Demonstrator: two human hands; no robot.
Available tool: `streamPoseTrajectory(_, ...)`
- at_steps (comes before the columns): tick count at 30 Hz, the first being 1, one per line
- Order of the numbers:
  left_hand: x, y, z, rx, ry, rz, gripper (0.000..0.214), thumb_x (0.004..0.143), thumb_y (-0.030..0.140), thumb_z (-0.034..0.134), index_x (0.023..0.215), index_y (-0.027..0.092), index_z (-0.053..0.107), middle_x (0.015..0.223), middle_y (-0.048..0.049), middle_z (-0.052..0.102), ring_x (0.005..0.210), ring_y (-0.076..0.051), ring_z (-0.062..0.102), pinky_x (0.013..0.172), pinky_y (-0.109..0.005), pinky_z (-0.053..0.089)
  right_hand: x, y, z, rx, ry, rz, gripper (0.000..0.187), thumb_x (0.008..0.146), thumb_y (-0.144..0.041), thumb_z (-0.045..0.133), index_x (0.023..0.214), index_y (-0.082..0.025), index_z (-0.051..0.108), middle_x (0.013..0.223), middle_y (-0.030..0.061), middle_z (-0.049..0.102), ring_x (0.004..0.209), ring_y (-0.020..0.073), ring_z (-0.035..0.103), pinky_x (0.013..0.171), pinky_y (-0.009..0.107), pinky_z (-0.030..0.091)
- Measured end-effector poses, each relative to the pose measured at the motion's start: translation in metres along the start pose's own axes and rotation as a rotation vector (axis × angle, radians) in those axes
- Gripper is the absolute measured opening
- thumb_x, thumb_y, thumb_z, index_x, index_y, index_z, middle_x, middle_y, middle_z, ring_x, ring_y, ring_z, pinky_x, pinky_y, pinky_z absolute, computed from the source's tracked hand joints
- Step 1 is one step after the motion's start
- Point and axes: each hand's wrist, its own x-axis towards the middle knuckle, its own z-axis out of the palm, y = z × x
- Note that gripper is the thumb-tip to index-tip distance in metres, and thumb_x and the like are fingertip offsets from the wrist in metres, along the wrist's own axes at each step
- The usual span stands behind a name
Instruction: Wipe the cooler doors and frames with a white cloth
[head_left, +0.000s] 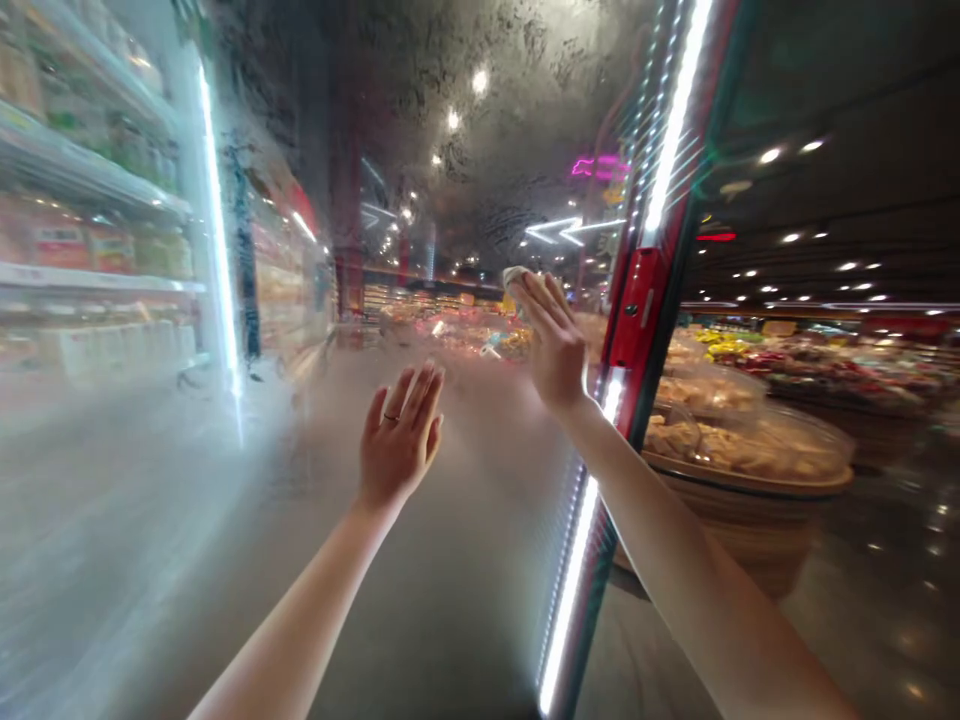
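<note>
A fogged glass fridge door [465, 130] stands open in front of me, with a red handle [636, 308] and a lit strip along its right edge. My left hand [400, 436] lies flat on the glass, fingers stretched together, a ring on one finger. My right hand [553, 340] presses a pale cloth [517, 276] against the glass higher up, near the door's edge. The upper glass shows streaky wet marks.
Lit fridge shelves [90, 200] with packaged goods run along the left. To the right of the door stand round wooden display bins [750, 480] heaped with pale food. More produce displays [825, 365] and ceiling lights fill the shop behind. The floor at the lower right is glossy.
</note>
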Motion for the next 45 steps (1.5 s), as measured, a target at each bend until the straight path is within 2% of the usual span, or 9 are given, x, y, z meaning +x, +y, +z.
streamPoseTrajectory(3, 0.003, 0.008, -0.004, -0.016, 0.002, -0.007, 0.081, 0.111, 0.017, 0.054, 0.18, 0.036, 0.016, 0.177, -0.0008, 0.043, 0.166, -0.022, 0.042, 0.146, -0.039, 0.009, -0.032, 0.0, -0.007, 0.024, -0.133, -0.095, 0.082, 0.105, 0.004, 0.041, 0.171, -0.045, 0.045, 0.162, -0.0026, 0.066, 0.161, 0.0236, 0.052, 0.13, 0.054, 0.054)
streamPoseTrajectory(7, 0.014, 0.032, 0.0, -0.061, 0.001, 0.077, 0.08, 0.111, 0.016, 0.052, 0.18, 0.034, 0.016, 0.174, -0.0012, 0.048, 0.163, -0.02, 0.047, 0.145, -0.035, 0.01, -0.063, 0.026, -0.029, -0.056, -0.13, -0.163, 0.073, 0.109, 0.0, 0.043, 0.168, -0.041, 0.052, 0.162, -0.0012, 0.067, 0.161, 0.0248, 0.052, 0.129, 0.052, 0.055)
streamPoseTrajectory(11, 0.026, 0.054, 0.016, -0.129, -0.033, 0.133, 0.081, 0.112, 0.016, 0.051, 0.181, 0.033, 0.011, 0.174, -0.0016, 0.049, 0.162, -0.019, 0.048, 0.145, -0.034, 0.011, -0.042, 0.051, -0.039, -0.184, 0.018, -0.016, 0.062, 0.112, -0.008, 0.046, 0.164, -0.04, 0.058, 0.158, 0.0002, 0.07, 0.157, 0.0273, 0.056, 0.126, 0.056, 0.056)
streamPoseTrajectory(14, 0.025, 0.061, 0.027, -0.143, -0.055, 0.128, 0.083, 0.112, 0.015, 0.051, 0.181, 0.033, 0.009, 0.174, -0.002, 0.049, 0.161, -0.02, 0.05, 0.145, -0.035, 0.013, -0.022, 0.053, -0.034, -0.186, 0.035, 0.024, 0.058, 0.113, -0.01, 0.046, 0.162, -0.036, 0.061, 0.157, 0.0034, 0.071, 0.15, 0.0282, 0.061, 0.124, 0.054, 0.058)
streamPoseTrajectory(23, 0.013, 0.058, 0.035, -0.04, -0.094, 0.138, 0.083, 0.112, 0.014, 0.051, 0.18, 0.03, 0.007, 0.173, -0.0042, 0.051, 0.162, -0.019, 0.049, 0.144, -0.035, 0.011, -0.064, 0.065, -0.06, -0.159, -0.069, -0.122, 0.045, 0.113, -0.014, 0.047, 0.144, -0.031, 0.074, 0.142, 0.0063, 0.078, 0.133, 0.0257, 0.071, 0.121, 0.049, 0.058)
streamPoseTrajectory(28, 0.01, 0.059, 0.032, -0.034, -0.162, 0.12, 0.082, 0.112, 0.014, 0.049, 0.18, 0.032, 0.008, 0.176, -0.004, 0.048, 0.164, -0.02, 0.047, 0.144, -0.037, 0.015, -0.07, 0.072, -0.05, -0.146, -0.037, 0.02, 0.043, 0.114, -0.021, 0.043, 0.142, -0.033, 0.074, 0.146, 0.01, 0.074, 0.135, 0.0311, 0.067, 0.121, 0.058, 0.056)
streamPoseTrajectory(36, -0.017, 0.041, 0.011, 0.05, -0.334, 0.061, 0.073, 0.116, 0.025, 0.044, 0.179, 0.031, 0.009, 0.18, -0.0044, 0.041, 0.168, -0.02, 0.041, 0.142, -0.038, 0.018, -0.097, 0.065, -0.056, -0.153, -0.186, 0.075, 0.045, 0.112, -0.017, 0.043, 0.144, -0.035, 0.07, 0.151, 0.0057, 0.072, 0.14, 0.032, 0.064, 0.121, 0.057, 0.057)
streamPoseTrajectory(40, -0.025, 0.033, -0.001, 0.069, -0.489, 0.033, 0.072, 0.117, 0.035, 0.044, 0.179, 0.031, 0.006, 0.183, -0.0051, 0.035, 0.171, -0.023, 0.034, 0.143, -0.043, 0.018, -0.096, 0.049, -0.041, -0.112, -0.105, 0.237, 0.049, 0.106, -0.01, 0.046, 0.142, -0.032, 0.07, 0.157, 0.0095, 0.067, 0.144, 0.0339, 0.061, 0.126, 0.062, 0.051)
streamPoseTrajectory(45, -0.023, 0.034, -0.007, 0.072, -0.594, 0.024, 0.075, 0.116, 0.035, 0.045, 0.18, 0.029, 0.005, 0.186, -0.0048, 0.025, 0.174, -0.025, 0.026, 0.143, -0.045, 0.018, -0.111, 0.032, -0.037, -0.078, -0.143, 0.218, 0.057, 0.097, -0.002, 0.048, 0.142, -0.031, 0.071, 0.155, 0.0079, 0.069, 0.144, 0.0311, 0.061, 0.124, 0.057, 0.053)
